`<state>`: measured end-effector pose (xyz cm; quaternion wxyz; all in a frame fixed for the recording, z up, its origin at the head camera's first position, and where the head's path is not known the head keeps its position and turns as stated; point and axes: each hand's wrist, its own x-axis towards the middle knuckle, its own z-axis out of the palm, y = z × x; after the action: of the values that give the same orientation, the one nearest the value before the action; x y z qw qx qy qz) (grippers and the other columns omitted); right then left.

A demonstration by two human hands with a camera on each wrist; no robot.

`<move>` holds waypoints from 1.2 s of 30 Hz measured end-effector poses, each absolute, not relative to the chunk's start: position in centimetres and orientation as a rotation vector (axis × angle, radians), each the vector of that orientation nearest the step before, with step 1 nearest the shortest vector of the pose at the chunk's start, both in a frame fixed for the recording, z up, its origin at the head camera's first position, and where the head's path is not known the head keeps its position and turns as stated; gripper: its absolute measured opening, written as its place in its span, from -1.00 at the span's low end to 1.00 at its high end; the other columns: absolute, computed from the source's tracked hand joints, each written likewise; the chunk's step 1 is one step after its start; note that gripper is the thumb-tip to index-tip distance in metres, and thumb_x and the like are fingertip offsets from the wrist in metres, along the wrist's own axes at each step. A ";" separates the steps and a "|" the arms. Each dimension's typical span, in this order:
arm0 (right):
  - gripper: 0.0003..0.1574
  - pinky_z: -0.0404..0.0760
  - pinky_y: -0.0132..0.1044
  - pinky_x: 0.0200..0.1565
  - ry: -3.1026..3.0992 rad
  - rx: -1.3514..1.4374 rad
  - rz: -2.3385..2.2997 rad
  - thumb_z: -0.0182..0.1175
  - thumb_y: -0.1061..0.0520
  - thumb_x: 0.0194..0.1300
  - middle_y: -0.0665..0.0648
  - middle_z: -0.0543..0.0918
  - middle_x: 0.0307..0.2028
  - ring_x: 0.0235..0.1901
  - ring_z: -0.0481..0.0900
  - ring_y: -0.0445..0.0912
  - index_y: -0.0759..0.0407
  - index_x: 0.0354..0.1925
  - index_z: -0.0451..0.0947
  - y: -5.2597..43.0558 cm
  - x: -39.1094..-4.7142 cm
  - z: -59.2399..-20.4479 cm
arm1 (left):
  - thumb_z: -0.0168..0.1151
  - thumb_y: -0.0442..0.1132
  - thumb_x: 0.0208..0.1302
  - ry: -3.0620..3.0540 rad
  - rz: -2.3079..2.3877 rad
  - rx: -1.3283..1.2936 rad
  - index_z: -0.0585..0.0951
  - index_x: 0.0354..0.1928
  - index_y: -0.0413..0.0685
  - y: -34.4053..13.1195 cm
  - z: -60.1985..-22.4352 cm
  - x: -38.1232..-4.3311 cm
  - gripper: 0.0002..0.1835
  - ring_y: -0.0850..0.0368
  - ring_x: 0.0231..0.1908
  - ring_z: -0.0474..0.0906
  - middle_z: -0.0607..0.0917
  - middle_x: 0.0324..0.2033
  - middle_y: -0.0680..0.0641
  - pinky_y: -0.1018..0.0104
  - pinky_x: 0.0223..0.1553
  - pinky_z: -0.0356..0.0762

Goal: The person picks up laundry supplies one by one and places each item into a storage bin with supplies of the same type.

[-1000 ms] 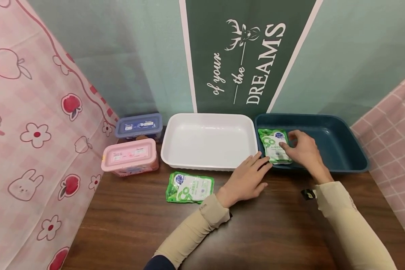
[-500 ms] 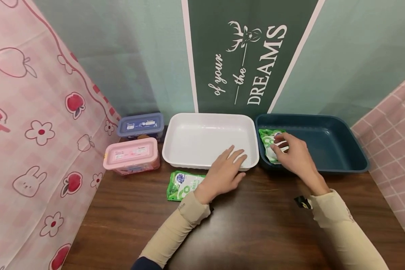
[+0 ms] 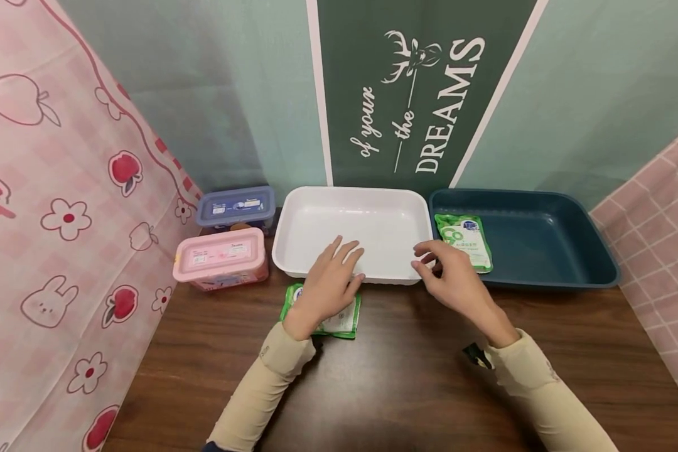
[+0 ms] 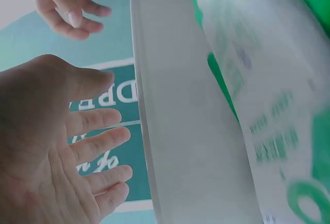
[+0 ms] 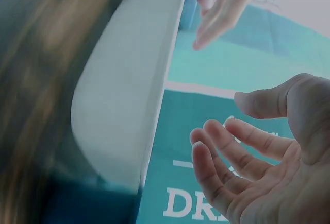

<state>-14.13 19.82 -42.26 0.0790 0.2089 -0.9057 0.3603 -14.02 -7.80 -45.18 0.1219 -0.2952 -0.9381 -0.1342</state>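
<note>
My left hand (image 3: 326,285) hovers over the front edge of the white tray (image 3: 367,238), fingers spread and holding nothing. Below it on the table lies a green and white pouch (image 3: 344,320), partly covered by the hand; the same pouch (image 4: 268,105) looms large in the left wrist view. My right hand (image 3: 452,279) is over the tray's front right corner, its fingers loosely bent with nothing between them, as the right wrist view of this hand (image 5: 263,157) also shows. A second green and white pouch (image 3: 470,242) rests in the left end of the dark blue tray (image 3: 548,238).
At the left, a pink lidded box (image 3: 220,258) stands in front of a blue lidded box (image 3: 235,208). A printed cloth (image 3: 248,94) hangs behind the trays. Pink patterned cloths close off the left and right sides of the brown wooden table (image 3: 407,376).
My right hand has let go of the pouch in the blue tray and moved left to the white tray. My left hand has moved left, over the pouch on the table.
</note>
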 end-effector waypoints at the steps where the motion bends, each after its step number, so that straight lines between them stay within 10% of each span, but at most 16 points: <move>1: -0.69 0.80 0.08 -0.18 -2.715 0.640 1.088 0.34 0.25 0.46 0.25 0.76 -0.04 -0.15 0.77 0.08 0.28 0.12 0.66 19.4 -14.0 -42.4 | 0.24 -0.14 0.58 -2.731 -0.401 -0.851 0.52 0.42 -0.24 -8.2 -45.2 -14.0 -0.50 -0.26 0.53 0.36 0.54 0.42 -0.26 -0.04 0.65 0.18; 28: -0.63 0.80 -0.01 -0.05 -2.744 0.966 1.157 0.37 0.20 0.45 0.26 0.79 0.02 -0.10 0.79 0.03 0.32 0.16 0.66 10.3 -12.3 -45.6 | 0.14 -0.16 0.61 -2.804 -0.460 -0.630 0.55 0.41 -0.20 -14.7 -46.4 -12.3 -0.54 -0.40 0.51 0.34 0.56 0.41 -0.26 -0.26 0.56 0.27; 36: -0.49 0.69 0.05 0.26 -2.809 1.101 1.043 0.38 0.13 0.47 0.22 0.74 0.19 0.23 0.71 0.07 0.31 0.29 0.61 8.1 -11.9 -47.5 | 0.11 -0.14 0.63 -2.817 -0.471 -0.587 0.56 0.40 -0.20 -15.6 -46.9 -11.9 -0.54 -0.39 0.51 0.34 0.58 0.40 -0.26 -0.29 0.53 0.31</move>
<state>-11.88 8.06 -47.53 -0.0254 0.3449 -0.8796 0.3266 -11.92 -15.55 -46.90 0.1128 -0.2001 -0.9599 -0.1607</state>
